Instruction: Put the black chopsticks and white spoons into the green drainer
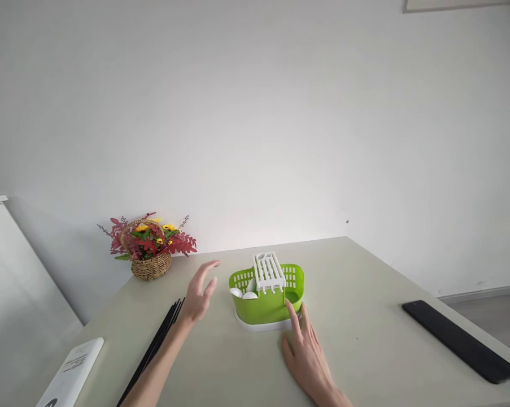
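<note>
A green plastic cutlery holder (pixel 266 305) with a white slotted insert (pixel 268 271) and a white base stands in the middle of the table. White spoons (pixel 243 292) lie in its left compartment. My left hand (pixel 199 297) hovers open just left of the holder, fingers spread, touching nothing. My right hand (pixel 306 351) lies open on the table in front of the holder, its fingertips touching the holder's front right wall. A bundle of black chopsticks (pixel 155 345) lies on the table by my left forearm.
A wicker basket of red and yellow flowers (pixel 149 246) stands at the table's back left by the wall. A long black flat bar (pixel 460 340) lies near the right edge. A white box (pixel 72 373) lies at the front left corner.
</note>
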The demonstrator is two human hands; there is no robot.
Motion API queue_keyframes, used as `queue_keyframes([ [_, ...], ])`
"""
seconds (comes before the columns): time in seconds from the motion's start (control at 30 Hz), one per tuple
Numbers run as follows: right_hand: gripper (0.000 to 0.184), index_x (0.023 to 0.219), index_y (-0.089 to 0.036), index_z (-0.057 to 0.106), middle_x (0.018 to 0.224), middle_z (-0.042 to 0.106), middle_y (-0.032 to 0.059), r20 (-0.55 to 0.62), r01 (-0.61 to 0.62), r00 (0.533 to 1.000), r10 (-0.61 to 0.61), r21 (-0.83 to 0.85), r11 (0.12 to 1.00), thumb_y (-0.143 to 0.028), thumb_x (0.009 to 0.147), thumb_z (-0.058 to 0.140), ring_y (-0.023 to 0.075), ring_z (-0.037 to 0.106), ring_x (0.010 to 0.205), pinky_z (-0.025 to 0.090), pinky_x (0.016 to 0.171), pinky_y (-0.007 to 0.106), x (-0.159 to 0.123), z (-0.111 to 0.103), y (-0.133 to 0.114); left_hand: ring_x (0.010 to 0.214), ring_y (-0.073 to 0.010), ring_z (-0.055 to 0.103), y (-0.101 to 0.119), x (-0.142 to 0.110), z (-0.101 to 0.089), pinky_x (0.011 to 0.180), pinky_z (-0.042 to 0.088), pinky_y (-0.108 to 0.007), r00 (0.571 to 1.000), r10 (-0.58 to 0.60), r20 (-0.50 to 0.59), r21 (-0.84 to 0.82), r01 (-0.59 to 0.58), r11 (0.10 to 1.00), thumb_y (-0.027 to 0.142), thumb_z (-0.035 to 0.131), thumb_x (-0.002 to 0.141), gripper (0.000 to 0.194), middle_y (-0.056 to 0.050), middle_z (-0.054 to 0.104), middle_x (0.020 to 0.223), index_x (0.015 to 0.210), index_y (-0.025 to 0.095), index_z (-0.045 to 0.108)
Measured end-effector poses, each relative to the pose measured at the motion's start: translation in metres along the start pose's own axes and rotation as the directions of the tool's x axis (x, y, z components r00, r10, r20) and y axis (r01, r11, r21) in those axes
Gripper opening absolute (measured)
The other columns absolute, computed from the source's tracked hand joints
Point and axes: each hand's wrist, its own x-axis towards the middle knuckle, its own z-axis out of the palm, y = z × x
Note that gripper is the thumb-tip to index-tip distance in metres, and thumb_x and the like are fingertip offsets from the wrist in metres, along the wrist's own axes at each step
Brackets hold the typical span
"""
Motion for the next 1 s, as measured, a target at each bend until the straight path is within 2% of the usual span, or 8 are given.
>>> queue_keyframes([
  [0.1,0.078,0.162,-0.037,0.009,0.167,0.012,0.0100,-0.014,0.002,1.000,-0.002,-0.008,1.000,-0.017,0.095,0.043,0.0335,0.026,0.152,0.043,0.113,0.051,0.000,0.001,0.000,0.121,-0.0277,0.063,0.041,0.014,0.013,0.106,0.047,-0.038,0.959,0.043,0.281,-0.053,-0.029,0.998,0.062,0.061,0.087,0.063,-0.010,0.067,0.135,0.137,0.024,0.057],
  [0.2,0.078,0.162,-0.036,0.010,0.167,0.013,0.0100,-0.031,0.010,0.999,-0.011,-0.025,1.000,-0.017,0.094,0.043,0.0329,0.028,0.152,0.043,0.113,0.050,0.001,0.002,0.000,0.101,-0.0266,0.071,0.058,0.025,0.023,0.088,0.053,-0.031,0.878,-0.012,0.478,0.001,0.012,1.000,0.065,0.082,0.064,0.079,-0.006,0.076,0.116,0.130,0.025,0.063],
  [0.3,0.078,0.162,-0.035,0.011,0.167,0.013,0.0114,-0.039,0.020,0.999,-0.022,-0.034,0.999,-0.016,0.094,0.043,0.0336,0.028,0.152,0.043,0.113,0.051,0.001,0.003,0.001,0.077,-0.0199,0.070,0.061,0.035,0.028,0.066,0.048,-0.023,0.830,-0.066,0.554,0.068,0.034,0.997,0.067,0.080,0.065,0.058,0.000,0.079,0.090,0.103,0.024,0.073],
  [0.4,0.078,0.162,-0.036,0.011,0.168,0.012,0.0110,-0.040,0.016,0.999,-0.017,-0.030,0.999,-0.016,0.094,0.043,0.0337,0.028,0.152,0.044,0.111,0.050,0.001,0.003,0.001,0.066,-0.0150,0.063,0.057,0.041,0.031,0.057,0.039,-0.020,0.826,-0.059,0.560,0.071,0.023,0.997,0.064,0.078,0.069,0.049,0.002,0.076,0.077,0.090,0.021,0.074],
  [0.53,0.080,0.162,-0.038,0.009,0.168,0.011,0.0093,-0.024,-0.001,1.000,0.000,-0.027,1.000,-0.015,0.094,0.043,0.0333,0.029,0.151,0.045,0.111,0.049,0.002,0.003,0.001,0.059,-0.0107,0.050,0.048,0.038,0.036,0.052,0.032,-0.020,0.872,-0.059,0.486,0.030,0.051,0.998,0.058,0.081,0.068,0.045,0.004,0.067,0.067,0.082,0.016,0.071],
  [0.67,0.080,0.162,-0.038,0.009,0.168,0.010,0.0095,-0.014,-0.007,1.000,0.006,-0.030,1.000,-0.015,0.093,0.043,0.0337,0.029,0.151,0.044,0.112,0.049,0.002,0.002,0.001,0.058,-0.0094,0.047,0.042,0.034,0.041,0.051,0.030,-0.019,0.900,-0.080,0.428,-0.088,0.129,0.988,0.052,0.081,0.070,0.040,0.005,0.062,0.065,0.080,0.015,0.069],
  [0.83,0.078,0.162,-0.038,0.013,0.168,0.014,0.0087,-0.011,-0.006,1.000,0.006,-0.035,0.999,-0.015,0.093,0.044,0.0323,0.031,0.151,0.044,0.112,0.049,0.002,0.004,0.003,0.064,-0.0140,0.059,0.037,0.035,0.041,0.056,0.041,-0.020,0.916,-0.128,0.381,-0.197,0.215,0.956,0.047,0.081,0.072,0.034,0.001,0.071,0.071,0.081,0.016,0.069],
  [1.0,0.076,0.161,-0.037,0.015,0.167,0.017,0.0096,-0.005,0.005,1.000,-0.005,-0.038,0.999,-0.015,0.094,0.043,0.0317,0.032,0.150,0.043,0.113,0.049,0.002,0.005,0.003,0.076,-0.0201,0.069,0.029,0.036,0.039,0.064,0.047,-0.022,0.931,-0.107,0.350,-0.214,0.191,0.958,0.040,0.080,0.075,0.026,-0.003,0.076,0.080,0.083,0.017,0.070],
])
